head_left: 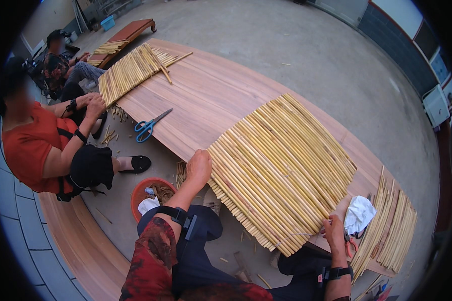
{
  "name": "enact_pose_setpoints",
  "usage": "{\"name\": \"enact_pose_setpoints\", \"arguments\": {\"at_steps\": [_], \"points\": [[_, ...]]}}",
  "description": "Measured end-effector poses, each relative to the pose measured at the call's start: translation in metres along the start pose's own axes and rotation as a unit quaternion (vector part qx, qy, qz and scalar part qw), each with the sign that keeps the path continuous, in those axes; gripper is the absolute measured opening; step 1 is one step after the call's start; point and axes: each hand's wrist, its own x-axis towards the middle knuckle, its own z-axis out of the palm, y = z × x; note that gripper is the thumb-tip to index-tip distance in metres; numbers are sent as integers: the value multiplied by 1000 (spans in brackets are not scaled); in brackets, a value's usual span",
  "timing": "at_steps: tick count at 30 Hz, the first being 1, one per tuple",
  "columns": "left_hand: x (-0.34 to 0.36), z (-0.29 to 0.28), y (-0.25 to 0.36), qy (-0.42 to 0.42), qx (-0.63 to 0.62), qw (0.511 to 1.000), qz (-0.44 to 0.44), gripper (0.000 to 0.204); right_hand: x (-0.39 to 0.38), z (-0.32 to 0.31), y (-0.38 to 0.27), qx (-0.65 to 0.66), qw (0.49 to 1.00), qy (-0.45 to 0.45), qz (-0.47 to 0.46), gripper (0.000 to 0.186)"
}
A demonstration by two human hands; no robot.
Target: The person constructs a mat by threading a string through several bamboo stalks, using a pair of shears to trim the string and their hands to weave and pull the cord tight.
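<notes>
A mat of yellow reed stalks [281,170], bound side by side, lies across the table and juts over its near edge toward my lap. At the mat's left edge my left hand [199,166] is closed, its knuckles up and its fingertips mostly hidden; it seems to grip that edge. Beside the mat's near right corner, my right hand [332,233] has its fingers pinched together. A thin pale thread [302,234] runs over the stalks toward those fingers. Close by the right hand are red-handled pliers [351,245] and a crumpled white cloth [359,214].
Loose reed stalks [394,231] lie at the table's right end. Blue-handled scissors [146,128] rest near the left edge. A co-worker in red [32,145] handles another reed mat [133,72]. An orange basin [139,193] with scraps stands on the floor by my left leg.
</notes>
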Motion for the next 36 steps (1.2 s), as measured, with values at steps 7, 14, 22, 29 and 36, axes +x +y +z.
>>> {"name": "enact_pose_setpoints", "arguments": {"at_steps": [7, 14, 22, 29, 36], "points": [[11, -1, -10, -26, -68, 995, -73, 13, 13, 6, 17, -19, 999, 13, -46, 33], [16, -22, -16, -172, -134, 969, -116, 16, 2, 2, -8, 118, 992, -33, 31, 45], [9, -36, 6, -175, -56, 981, -56, 21, 4, 3, -6, 264, 962, 2, 74, 35], [-1, -26, -17, -163, -372, 893, -193, 13, 9, 10, -3, 367, 924, 27, 105, 21], [-15, -26, -22, 17, 8, 997, -68, 43, 11, 15, 5, 445, 894, 1, 43, 21]]}}
